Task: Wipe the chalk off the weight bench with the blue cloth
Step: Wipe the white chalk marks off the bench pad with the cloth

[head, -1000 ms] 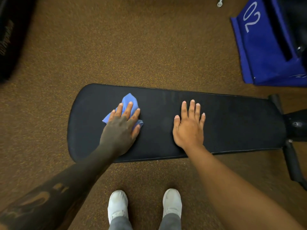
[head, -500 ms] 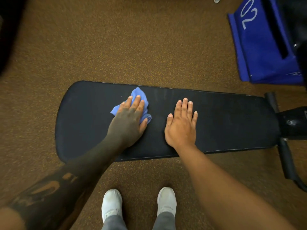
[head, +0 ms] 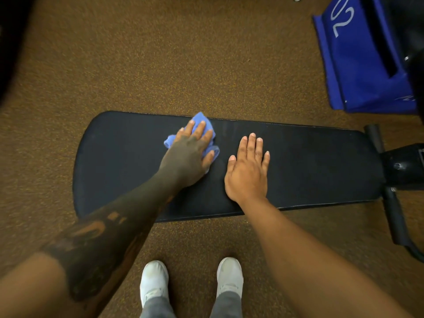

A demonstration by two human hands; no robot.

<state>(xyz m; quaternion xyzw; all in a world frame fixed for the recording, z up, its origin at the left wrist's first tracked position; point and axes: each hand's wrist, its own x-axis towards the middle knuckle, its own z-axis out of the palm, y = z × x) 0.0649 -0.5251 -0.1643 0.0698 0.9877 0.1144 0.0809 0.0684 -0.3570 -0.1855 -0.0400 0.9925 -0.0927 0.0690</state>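
A long black padded weight bench (head: 309,164) lies across the middle of the view. The crumpled blue cloth (head: 202,121) rests on the pad near its far edge, and my left hand (head: 188,154) presses flat on top of it, covering most of it. Just to the right, my right hand (head: 249,171) lies flat on the bare pad with its fingers spread, holding nothing. A faint pale streak shows on the pad near the far edge between the hands; I cannot tell whether it is chalk.
Brown speckled floor surrounds the bench. A blue pad marked "02" (head: 358,60) sits at the upper right. The black bench frame and its legs (head: 399,171) extend at the right. My white shoes (head: 153,281) stand just in front of the bench.
My left hand has slid the blue cloth along the pad to the right and toward the far edge. My right hand has stayed flat on the pad.
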